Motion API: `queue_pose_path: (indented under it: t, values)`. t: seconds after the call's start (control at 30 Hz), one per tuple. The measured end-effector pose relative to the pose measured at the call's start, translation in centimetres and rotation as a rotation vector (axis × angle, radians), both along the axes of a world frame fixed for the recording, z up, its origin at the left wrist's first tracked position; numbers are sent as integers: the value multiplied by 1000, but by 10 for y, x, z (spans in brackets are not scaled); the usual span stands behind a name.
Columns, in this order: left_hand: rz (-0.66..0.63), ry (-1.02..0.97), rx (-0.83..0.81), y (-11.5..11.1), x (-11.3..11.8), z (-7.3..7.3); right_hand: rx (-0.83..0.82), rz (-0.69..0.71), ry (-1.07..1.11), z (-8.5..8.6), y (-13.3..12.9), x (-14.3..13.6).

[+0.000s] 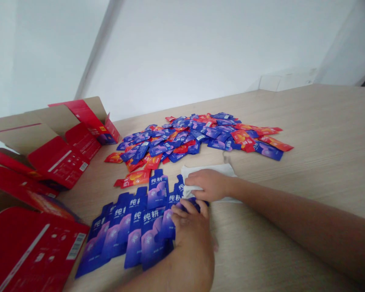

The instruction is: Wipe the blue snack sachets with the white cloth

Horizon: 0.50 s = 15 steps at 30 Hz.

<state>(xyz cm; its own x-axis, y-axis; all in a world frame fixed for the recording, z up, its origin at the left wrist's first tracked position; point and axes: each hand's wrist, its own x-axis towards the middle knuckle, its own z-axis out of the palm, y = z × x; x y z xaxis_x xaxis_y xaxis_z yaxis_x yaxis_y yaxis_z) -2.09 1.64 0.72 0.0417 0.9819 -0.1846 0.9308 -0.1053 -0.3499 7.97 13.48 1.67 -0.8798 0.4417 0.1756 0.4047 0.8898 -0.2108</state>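
Note:
Fingers bent, my left hand point(193, 231) holds a blue-purple pouch point(169, 221) at the right end of an overlapping group of such pouches point(152, 233). My right hand point(208, 184) has its fingers curled onto a white cloth point(223, 169), part of which lies flat on the table behind the hand. The cloth's near edge meets the pouches just beyond my left fingertips. My palms hide parts of both the cloth and the held pouch. The grouped pouches lie face up with their narrow spouts pointing away from me.
A loose heap of blue and orange-red pouches point(182, 138) spreads across the table's back. One orange-red pouch point(136, 177) lies between heap and group. Open red cardboard boxes point(61, 160) line the left side. A pale wall point(200, 52) rises behind the wooden table point(322, 162).

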Motion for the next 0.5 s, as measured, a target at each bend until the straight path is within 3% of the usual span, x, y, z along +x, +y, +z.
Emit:
queue_pose_path:
  t: [0.07, 0.23, 0.4, 0.5]
  values:
    - [-3, 18, 30, -1, -1, -1, 4, 44, -3, 1, 0, 0]
    - [5, 29, 32, -2, 0, -1, 38, -169, -19, -1, 4, -1]
    - [17, 14, -17, 2, 0, 1, 5, 18, 18, 0, 0, -1]
    - [32, -7, -52, 5, -1, 0, 6, -34, 28, 0, -1, -2]
